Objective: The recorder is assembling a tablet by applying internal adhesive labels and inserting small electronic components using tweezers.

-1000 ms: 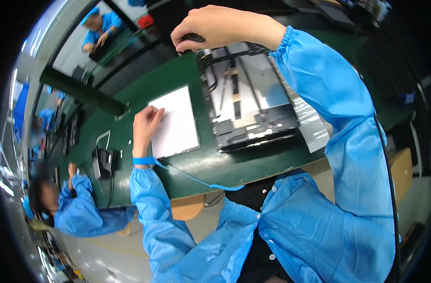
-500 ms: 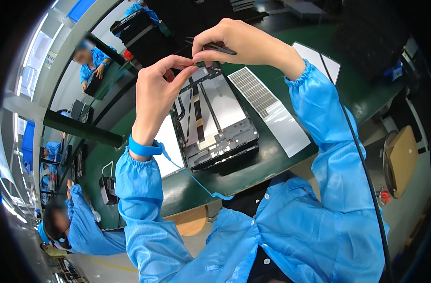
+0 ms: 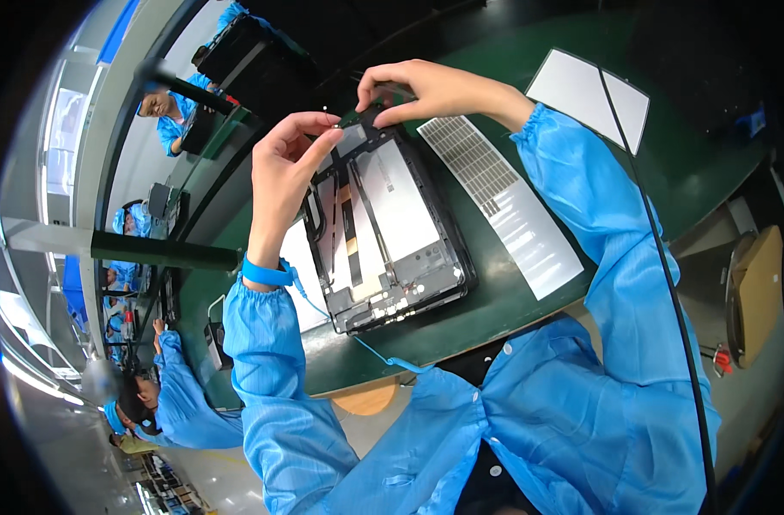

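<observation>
An opened tablet [image 3: 390,206] lies in front of me, its silver inner plate, black strips and circuit parts bare. At its far left corner my left hand [image 3: 280,167], with a blue wrist strap [image 3: 267,273], pinches thumb and forefinger together. What is between those tips is too small to name. My right hand [image 3: 443,90] curls over the far right corner, its thumb on the dark edge and its forefinger bent beyond. A dark shape shows between its fingers; I cannot tell whether it is the tweezers seen earlier.
Right of the tablet is a sheet of grey labels [image 3: 486,184]; a white-faced board [image 3: 581,99] lies farther right. Another white sheet [image 3: 302,287] shows under the tablet's left side. A black cable [image 3: 654,249] hangs down on my right. Co-workers sit along the left.
My hands have drawn apart; the right thumb and forefinger have spread and come down to the tablet's corner. The black tweezers no longer show clearly. The whole view has shifted slightly.
</observation>
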Demonstrator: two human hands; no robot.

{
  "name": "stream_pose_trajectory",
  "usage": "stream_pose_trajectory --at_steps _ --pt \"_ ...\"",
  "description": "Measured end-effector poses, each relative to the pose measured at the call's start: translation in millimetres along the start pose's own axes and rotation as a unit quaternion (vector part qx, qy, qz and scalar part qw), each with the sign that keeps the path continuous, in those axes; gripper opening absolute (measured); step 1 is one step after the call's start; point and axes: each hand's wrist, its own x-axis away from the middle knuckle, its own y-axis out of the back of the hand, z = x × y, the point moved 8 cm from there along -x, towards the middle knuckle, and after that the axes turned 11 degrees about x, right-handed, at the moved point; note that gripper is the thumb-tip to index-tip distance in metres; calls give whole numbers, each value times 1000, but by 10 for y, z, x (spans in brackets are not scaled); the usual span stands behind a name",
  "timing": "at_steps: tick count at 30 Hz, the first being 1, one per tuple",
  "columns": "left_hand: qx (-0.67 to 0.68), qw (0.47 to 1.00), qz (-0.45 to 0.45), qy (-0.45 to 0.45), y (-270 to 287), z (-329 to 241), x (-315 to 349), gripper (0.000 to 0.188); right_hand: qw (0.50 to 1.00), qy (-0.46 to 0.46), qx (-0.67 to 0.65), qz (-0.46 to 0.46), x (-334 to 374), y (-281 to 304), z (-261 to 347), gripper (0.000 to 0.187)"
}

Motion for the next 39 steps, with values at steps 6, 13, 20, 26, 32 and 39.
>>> stream_pose_trajectory --at_steps 6,13,20,26,32,39 --pt "-20 999 19 22 -143 102 -85 14 996 -3 15 -85 -57 -125 -22 30" --pt "-90 994 40 -54 -321 16 -121 10 993 -57 -48 -90 0 -158 -224 38" --pt "-15 995 5 -103 -253 22 -143 13 986 -32 -124 -109 -20 -65 -262 36" --pt "-23 989 -22 -143 -190 -91 -194 12 961 -76 -260 -56 -6 3 -29 33" --pt "-66 982 -48 -170 -145 -61 -164 15 956 -86 -274 -51 0 10 36 35" --pt "-111 986 -31 -118 -248 -135 -101 17 969 -84 -228 -39 -7 19 -20 41"
